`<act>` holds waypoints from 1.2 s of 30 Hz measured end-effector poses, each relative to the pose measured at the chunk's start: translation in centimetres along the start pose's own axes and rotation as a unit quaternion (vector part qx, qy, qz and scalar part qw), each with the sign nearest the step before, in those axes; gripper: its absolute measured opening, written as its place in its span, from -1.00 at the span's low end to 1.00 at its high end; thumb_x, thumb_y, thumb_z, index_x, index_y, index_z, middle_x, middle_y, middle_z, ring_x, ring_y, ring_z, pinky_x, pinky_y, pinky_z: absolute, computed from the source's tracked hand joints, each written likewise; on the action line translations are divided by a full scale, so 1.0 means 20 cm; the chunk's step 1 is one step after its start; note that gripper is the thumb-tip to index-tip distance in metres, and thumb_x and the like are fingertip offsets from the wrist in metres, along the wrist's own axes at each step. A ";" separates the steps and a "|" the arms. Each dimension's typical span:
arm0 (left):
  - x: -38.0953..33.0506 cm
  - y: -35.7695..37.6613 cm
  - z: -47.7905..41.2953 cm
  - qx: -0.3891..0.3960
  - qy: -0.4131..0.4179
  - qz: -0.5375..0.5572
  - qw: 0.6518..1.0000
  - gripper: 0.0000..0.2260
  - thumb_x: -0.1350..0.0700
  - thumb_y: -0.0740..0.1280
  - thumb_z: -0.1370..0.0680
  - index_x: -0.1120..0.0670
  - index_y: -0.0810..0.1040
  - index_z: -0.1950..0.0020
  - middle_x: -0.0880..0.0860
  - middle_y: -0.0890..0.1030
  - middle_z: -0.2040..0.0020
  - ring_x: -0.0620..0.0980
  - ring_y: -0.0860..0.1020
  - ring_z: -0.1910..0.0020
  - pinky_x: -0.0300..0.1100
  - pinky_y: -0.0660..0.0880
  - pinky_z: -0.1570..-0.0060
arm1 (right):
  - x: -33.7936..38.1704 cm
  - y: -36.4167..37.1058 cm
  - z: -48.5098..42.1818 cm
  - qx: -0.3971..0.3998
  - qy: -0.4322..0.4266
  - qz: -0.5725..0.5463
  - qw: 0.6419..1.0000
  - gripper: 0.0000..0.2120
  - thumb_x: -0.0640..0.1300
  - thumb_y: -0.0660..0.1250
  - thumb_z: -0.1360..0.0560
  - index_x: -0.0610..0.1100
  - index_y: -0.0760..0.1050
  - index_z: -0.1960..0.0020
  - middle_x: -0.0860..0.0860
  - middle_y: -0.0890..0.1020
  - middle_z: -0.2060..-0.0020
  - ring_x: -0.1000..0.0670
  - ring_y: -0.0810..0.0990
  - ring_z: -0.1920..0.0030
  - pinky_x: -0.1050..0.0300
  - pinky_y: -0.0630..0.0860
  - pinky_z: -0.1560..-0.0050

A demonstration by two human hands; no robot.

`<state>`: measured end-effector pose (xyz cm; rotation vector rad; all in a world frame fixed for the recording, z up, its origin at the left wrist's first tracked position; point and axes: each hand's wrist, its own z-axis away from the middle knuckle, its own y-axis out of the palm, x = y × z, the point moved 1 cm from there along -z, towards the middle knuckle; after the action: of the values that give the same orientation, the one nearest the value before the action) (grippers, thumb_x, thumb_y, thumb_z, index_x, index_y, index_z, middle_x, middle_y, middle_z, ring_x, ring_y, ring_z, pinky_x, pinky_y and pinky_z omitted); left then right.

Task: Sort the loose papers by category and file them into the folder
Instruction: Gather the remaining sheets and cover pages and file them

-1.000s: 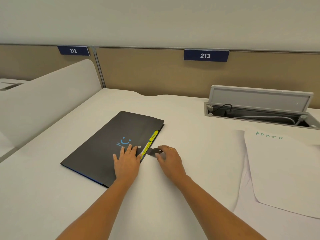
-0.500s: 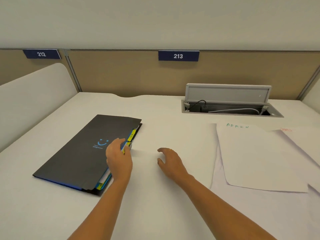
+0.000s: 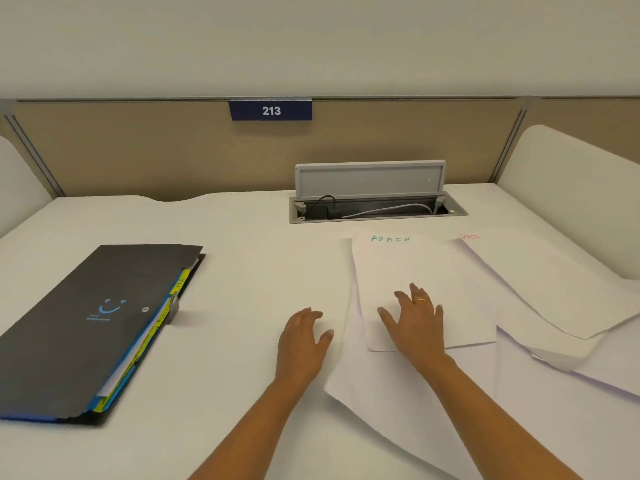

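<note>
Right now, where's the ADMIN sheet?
Head view, right of centre: the ADMIN sheet tops the loose papers, near the open cable tray, with the right hand over it.

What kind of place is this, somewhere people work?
Most likely an open-plan office workstation: a tan partition carries a number plate reading 213, a flip-up cable hatch is set into the white desk, and a black folder lies near loose papers.
</note>
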<state>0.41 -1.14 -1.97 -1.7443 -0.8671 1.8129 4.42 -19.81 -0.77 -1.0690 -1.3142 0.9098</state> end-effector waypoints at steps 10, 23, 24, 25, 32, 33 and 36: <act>-0.14 0.12 -0.03 0.102 0.017 -0.022 0.994 -0.51 -0.07 0.15 -0.59 0.03 0.16 -0.48 0.01 0.16 -0.51 -0.05 0.09 -0.50 -0.16 0.06 -0.44 | 0.03 0.09 0.10 0.146 -0.051 -0.077 0.985 -0.45 0.10 0.01 -0.62 -0.07 -0.02 -0.54 -0.08 -0.07 -0.54 -0.03 -0.14 -0.54 -0.02 -0.19 -0.48; -0.01 -0.03 -0.07 0.036 -0.052 -0.216 0.974 -0.50 0.11 0.12 -0.62 0.09 0.00 -0.52 0.05 0.01 -0.54 -0.03 -0.01 -0.52 0.01 -0.14 -0.47 | -0.24 0.00 0.09 0.033 0.124 -0.062 0.990 -0.44 0.09 0.08 -0.59 -0.10 0.07 -0.51 -0.13 -0.02 -0.53 -0.08 -0.11 -0.53 -0.08 -0.13 -0.49; 0.01 -0.05 -0.07 0.022 -0.063 -0.212 0.975 -0.50 0.13 0.14 -0.61 0.08 0.03 -0.52 0.04 0.01 -0.54 -0.03 -0.01 -0.52 0.04 -0.13 -0.46 | -0.24 0.01 0.10 0.045 0.124 -0.062 0.989 -0.41 0.13 0.07 -0.59 -0.10 0.04 -0.52 -0.14 -0.05 -0.53 -0.09 -0.13 -0.53 -0.10 -0.16 -0.49; 0.02 -0.08 -0.08 0.008 -0.076 -0.204 0.976 -0.49 0.15 0.16 -0.60 0.06 0.07 -0.51 0.03 0.01 -0.54 -0.03 -0.03 -0.52 0.08 -0.12 -0.46 | -0.23 0.02 0.10 0.052 0.113 -0.064 0.990 -0.39 0.16 0.06 -0.58 -0.10 0.02 -0.52 -0.15 -0.06 -0.53 -0.10 -0.14 -0.53 -0.10 -0.18 -0.48; -0.01 -0.16 -0.10 -0.068 -0.070 -0.166 0.981 -0.56 0.13 0.25 -0.56 -0.03 0.28 -0.43 0.06 0.04 -0.53 0.02 -0.08 -0.52 0.20 -0.16 -0.41 | -0.05 0.07 0.04 0.106 -0.003 -0.144 0.984 -0.38 0.12 0.09 -0.59 -0.12 -0.03 -0.53 -0.08 -0.02 -0.53 -0.02 -0.11 -0.53 -0.02 -0.21 -0.48; -0.04 -0.14 -0.11 -0.062 -0.043 -0.163 0.984 -0.59 0.09 0.24 -0.57 -0.03 0.30 -0.42 0.05 0.07 -0.53 0.01 -0.05 -0.52 0.18 -0.14 -0.43 | -0.03 0.07 0.03 0.119 -0.018 -0.177 0.977 -0.39 0.10 0.09 -0.60 -0.12 -0.02 -0.53 -0.06 -0.01 -0.53 0.00 -0.10 -0.53 0.00 -0.21 -0.48; -0.12 -0.06 -0.09 0.007 0.053 -0.146 0.988 -0.57 -0.15 0.16 -0.55 -0.06 0.34 -0.39 -0.03 0.13 -0.52 -0.05 -0.01 -0.52 0.10 -0.07 -0.45 | 0.01 0.05 0.02 0.120 -0.038 -0.286 0.950 -0.48 -0.01 0.11 -0.62 -0.13 0.07 -0.51 -0.02 0.09 -0.52 0.03 0.00 -0.52 0.10 -0.11 -0.50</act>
<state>2.21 -1.90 0.65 -1.5927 -1.0039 1.5201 4.03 -19.25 -1.67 -0.4233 -1.4289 0.6473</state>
